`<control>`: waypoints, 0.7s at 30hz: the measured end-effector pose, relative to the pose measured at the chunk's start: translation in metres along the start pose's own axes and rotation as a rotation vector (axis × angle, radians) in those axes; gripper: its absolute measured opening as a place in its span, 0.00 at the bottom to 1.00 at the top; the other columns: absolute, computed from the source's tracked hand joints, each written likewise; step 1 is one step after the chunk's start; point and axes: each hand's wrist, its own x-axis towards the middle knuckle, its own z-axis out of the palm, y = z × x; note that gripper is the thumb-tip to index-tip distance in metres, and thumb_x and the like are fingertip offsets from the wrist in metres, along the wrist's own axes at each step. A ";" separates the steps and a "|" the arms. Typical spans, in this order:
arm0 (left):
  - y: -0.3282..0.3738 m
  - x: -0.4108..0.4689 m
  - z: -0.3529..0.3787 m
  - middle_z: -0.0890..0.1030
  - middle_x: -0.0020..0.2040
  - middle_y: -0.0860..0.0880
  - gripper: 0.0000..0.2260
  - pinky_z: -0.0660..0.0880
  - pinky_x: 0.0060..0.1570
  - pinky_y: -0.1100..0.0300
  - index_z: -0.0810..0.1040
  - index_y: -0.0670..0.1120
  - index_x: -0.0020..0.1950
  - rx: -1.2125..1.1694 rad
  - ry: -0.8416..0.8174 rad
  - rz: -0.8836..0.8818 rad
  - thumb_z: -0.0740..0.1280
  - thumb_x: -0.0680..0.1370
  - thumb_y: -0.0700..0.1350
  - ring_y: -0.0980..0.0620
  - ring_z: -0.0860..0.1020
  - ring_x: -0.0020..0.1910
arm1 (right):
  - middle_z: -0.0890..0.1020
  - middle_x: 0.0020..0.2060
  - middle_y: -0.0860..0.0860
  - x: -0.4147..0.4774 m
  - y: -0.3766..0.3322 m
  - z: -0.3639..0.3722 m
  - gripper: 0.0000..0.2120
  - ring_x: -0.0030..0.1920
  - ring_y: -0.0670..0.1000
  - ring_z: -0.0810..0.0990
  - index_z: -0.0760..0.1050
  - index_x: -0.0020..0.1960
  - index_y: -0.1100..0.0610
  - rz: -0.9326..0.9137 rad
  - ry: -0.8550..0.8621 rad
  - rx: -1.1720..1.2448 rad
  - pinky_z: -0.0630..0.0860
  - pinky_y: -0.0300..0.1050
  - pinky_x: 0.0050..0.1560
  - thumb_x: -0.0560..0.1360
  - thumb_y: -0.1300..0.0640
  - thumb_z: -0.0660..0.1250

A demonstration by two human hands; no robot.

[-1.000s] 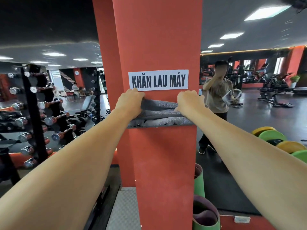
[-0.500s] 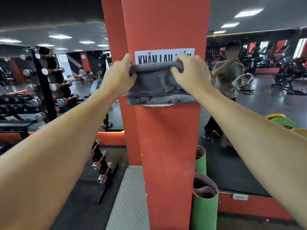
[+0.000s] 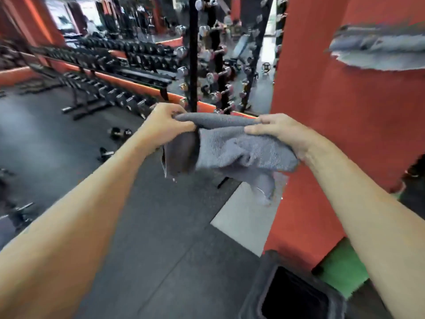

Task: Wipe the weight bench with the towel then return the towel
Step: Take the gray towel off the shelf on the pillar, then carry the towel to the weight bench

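Observation:
A grey towel (image 3: 232,148) hangs between both of my hands in mid-air, over the dark rubber floor. My left hand (image 3: 164,128) pinches its left top corner. My right hand (image 3: 279,134) grips its right top edge, and the cloth droops below in folds. On the red pillar (image 3: 345,125) at the upper right, a stack of folded grey towels (image 3: 377,50) lies on a small shelf. A weight bench (image 3: 241,47) shows far off behind the racks, blurred.
Long dumbbell racks (image 3: 110,72) run along the left wall. A tall vertical dumbbell stand (image 3: 213,72) rises ahead. Loose dumbbells (image 3: 119,133) lie on the floor. A dark bin (image 3: 294,293) stands at the pillar's foot beside a green roll (image 3: 340,272).
Both hands have pulled one towel off the stack on the pillar and brought it down and away. My view has turned left and downward, so the pillar now sits at the right.

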 end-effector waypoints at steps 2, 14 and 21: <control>-0.046 -0.041 -0.027 0.81 0.34 0.51 0.05 0.73 0.34 0.66 0.84 0.45 0.42 -0.113 -0.067 -0.172 0.77 0.72 0.44 0.63 0.77 0.31 | 0.86 0.49 0.57 0.006 0.021 0.042 0.17 0.44 0.53 0.85 0.83 0.54 0.58 0.092 -0.247 0.214 0.81 0.47 0.48 0.67 0.54 0.79; -0.235 -0.319 -0.229 0.87 0.52 0.43 0.22 0.84 0.44 0.55 0.83 0.46 0.58 -0.547 -0.203 -0.691 0.79 0.66 0.45 0.48 0.86 0.43 | 0.87 0.42 0.56 -0.036 0.001 0.360 0.11 0.38 0.50 0.87 0.84 0.49 0.62 0.360 -0.960 0.212 0.83 0.42 0.39 0.74 0.55 0.70; -0.318 -0.539 -0.343 0.86 0.58 0.44 0.34 0.84 0.47 0.57 0.82 0.45 0.64 -0.792 0.088 -0.794 0.83 0.59 0.43 0.49 0.86 0.51 | 0.86 0.52 0.58 -0.098 -0.042 0.572 0.27 0.44 0.52 0.86 0.78 0.64 0.64 0.247 -1.044 0.346 0.84 0.43 0.45 0.65 0.70 0.68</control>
